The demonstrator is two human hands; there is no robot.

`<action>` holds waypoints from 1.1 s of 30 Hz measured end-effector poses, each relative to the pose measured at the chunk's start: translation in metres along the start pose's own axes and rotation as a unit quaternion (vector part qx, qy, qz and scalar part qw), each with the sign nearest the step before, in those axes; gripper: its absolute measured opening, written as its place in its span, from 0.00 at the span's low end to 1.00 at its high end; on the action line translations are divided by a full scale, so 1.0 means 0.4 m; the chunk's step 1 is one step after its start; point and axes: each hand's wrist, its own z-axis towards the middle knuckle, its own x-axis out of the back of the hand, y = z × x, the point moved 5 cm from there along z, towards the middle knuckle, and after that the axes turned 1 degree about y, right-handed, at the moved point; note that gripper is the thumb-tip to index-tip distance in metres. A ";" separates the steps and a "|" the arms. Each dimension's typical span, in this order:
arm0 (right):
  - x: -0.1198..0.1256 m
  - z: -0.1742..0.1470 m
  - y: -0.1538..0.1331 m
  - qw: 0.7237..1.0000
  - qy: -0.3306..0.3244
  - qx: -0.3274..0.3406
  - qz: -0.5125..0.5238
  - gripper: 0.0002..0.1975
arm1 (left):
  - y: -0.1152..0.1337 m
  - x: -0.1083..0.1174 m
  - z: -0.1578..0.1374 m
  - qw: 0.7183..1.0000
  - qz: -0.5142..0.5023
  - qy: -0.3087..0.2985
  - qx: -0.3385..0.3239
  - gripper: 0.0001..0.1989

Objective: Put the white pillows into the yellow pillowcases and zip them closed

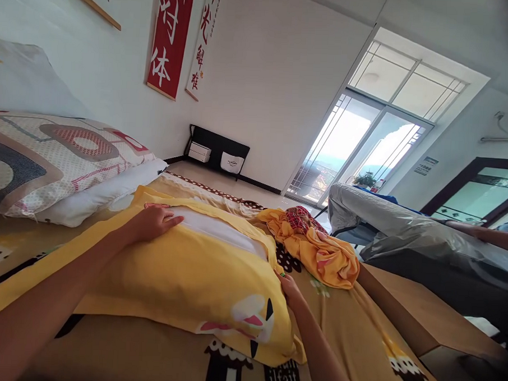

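Note:
A yellow pillowcase (183,277) with a white and pink cartoon print lies on the bed in front of me. Inside it sits a white pillow (218,228), showing through the long opening on the upper side. My left hand (158,221) grips the edge of that opening near its left end, fingertips close against the pillow. At the right end, my right hand (290,290) is closed on the pillowcase's side edge, its fingers partly hidden. Just beyond the right hand is a crumpled orange cloth (327,255) with a red checked cloth (303,219) against it.
A brown patterned sheet (154,354) covers the bed. Patterned pillows (82,155) are piled at the left. To the right stand a cardboard box (405,298) and plastic-wrapped furniture (437,238), where another person's arm (488,234) rests. A black rack (218,147) is by the far wall.

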 end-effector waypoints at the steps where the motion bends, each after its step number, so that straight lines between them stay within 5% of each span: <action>1: 0.007 0.004 -0.008 1.000 -0.001 0.000 0.000 0.17 | -0.007 0.004 0.001 1.000 -0.008 0.004 0.006 0.28; 6: -0.012 0.011 -0.041 1.000 0.013 0.000 -0.019 0.16 | -0.080 -0.007 -0.002 0.998 -0.051 0.015 0.029 0.26; 11: -0.080 -0.046 -0.074 0.995 0.017 0.059 -0.072 0.18 | -0.110 -0.058 -0.014 0.994 -0.060 -0.062 0.062 0.29; 18: 0.014 -0.090 -0.281 0.958 0.079 0.181 -0.207 0.22 | -0.105 0.030 -0.024 0.992 -0.051 0.078 0.081 0.25; 24: 0.151 -0.117 -0.525 0.881 0.206 0.271 -0.327 0.09 | 0.011 0.172 -0.034 0.977 -0.061 0.194 0.071 0.23; 26: 0.183 -0.165 -0.610 0.827 0.251 0.303 -0.402 0.08 | 0.044 0.188 -0.034 0.977 -0.056 0.195 0.069 0.23; 28: 0.206 -0.233 -0.703 0.748 0.338 0.338 -0.461 0.11 | 0.070 0.165 -0.029 0.988 -0.045 0.139 0.055 0.25; 31: 0.215 -0.341 -0.837 0.655 0.490 0.370 -0.440 0.17 | 0.120 0.070 -0.031 0.999 -0.035 -0.029 -0.016 0.25; 33: 0.185 -0.380 -0.922 0.621 0.475 0.402 -0.477 0.19 | 0.161 0.009 -0.045 0.991 -0.018 -0.118 -0.059 0.20</action>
